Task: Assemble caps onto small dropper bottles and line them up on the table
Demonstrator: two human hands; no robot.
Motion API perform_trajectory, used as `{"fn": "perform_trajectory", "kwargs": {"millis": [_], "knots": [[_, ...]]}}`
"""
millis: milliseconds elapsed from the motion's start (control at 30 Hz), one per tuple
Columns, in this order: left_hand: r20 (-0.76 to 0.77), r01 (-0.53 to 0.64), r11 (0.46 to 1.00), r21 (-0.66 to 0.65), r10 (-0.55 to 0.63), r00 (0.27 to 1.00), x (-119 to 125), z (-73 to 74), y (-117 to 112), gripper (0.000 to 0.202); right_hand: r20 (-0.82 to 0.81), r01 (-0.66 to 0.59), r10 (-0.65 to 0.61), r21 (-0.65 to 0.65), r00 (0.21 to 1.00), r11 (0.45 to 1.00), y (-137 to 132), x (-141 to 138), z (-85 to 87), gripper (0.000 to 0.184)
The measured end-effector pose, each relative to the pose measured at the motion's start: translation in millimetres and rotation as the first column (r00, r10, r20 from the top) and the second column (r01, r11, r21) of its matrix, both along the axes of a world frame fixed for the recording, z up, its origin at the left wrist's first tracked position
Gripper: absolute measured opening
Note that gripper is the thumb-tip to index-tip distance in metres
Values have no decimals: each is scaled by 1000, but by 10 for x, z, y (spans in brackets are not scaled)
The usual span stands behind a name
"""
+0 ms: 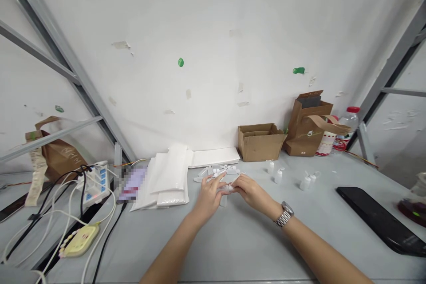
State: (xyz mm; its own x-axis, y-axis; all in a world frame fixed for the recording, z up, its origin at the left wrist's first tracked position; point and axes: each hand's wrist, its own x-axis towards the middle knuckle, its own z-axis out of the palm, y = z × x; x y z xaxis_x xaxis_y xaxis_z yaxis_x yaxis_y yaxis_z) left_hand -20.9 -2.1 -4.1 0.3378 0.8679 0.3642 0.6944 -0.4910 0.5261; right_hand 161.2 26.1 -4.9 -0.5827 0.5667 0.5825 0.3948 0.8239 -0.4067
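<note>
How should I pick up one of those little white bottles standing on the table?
Probably best to pinch the little white bottle around its wider body, coming down from above. It stands upright and apart from the other bottles, so there is room on both sides. The cap end looks narrow and may slip.

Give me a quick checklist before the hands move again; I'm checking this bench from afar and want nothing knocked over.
1. Both hands on the small clear piece: ok, left hand and right hand meet on it.
2. Grip firm: cannot tell, fingers hide it.
3. Loose white parts near: ok, just behind the hands.
4. Small white bottles upright: ok.
5. Cardboard box open: ok.
6. Black tray out of the way: ok, off to the right.
</note>
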Motion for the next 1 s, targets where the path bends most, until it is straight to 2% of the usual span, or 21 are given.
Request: {"fn": "perform_trajectory", "kwargs": {"millis": [100, 200, 433, 567, 667, 800, 933, 1000], "knots": [[15, 15, 999, -42, -15, 1000, -12, -11, 5, 44, -100, 4, -18, -135, 995, 991, 35, -2, -60, 9], [47, 10, 998, -65, -7, 999, -6, -10, 5, 44, -129, 24, -51, -203, 990, 979, 57, -7, -115, 9], [184, 21, 972, -235, 23, 983, -16, 36, 6, 47, -100, -9, -4, -130, 995, 992, 3, -7, -31, 13], [272, 97, 947, -307, -11, 962, -58, 37, 27, 49, -65, -49, 44, -83, 997, 995, -17, 12, 28, 14], [279, 117, 945, -306, -28, 960, -76, 35, 31, 49, -55, -43, 37, -121, 998, 992, -6, 18, 31, 12], [221, 81, 954, -290, -16, 975, -65, 46, 15, 50, -27, 17, -25, -255, 999, 967, 1, 2, 12, 11], [166, 22, 967, -254, 21, 986, -29, 42, 10, 52, 51, 112, -101, -333, 994, 936, -12, -30, -9, 24], [177, -13, 976, -215, 52, 983, -16, 34, 15, 53, 24, 106, -104, -351, 994, 930, -15, -38, -15, 22]]}}
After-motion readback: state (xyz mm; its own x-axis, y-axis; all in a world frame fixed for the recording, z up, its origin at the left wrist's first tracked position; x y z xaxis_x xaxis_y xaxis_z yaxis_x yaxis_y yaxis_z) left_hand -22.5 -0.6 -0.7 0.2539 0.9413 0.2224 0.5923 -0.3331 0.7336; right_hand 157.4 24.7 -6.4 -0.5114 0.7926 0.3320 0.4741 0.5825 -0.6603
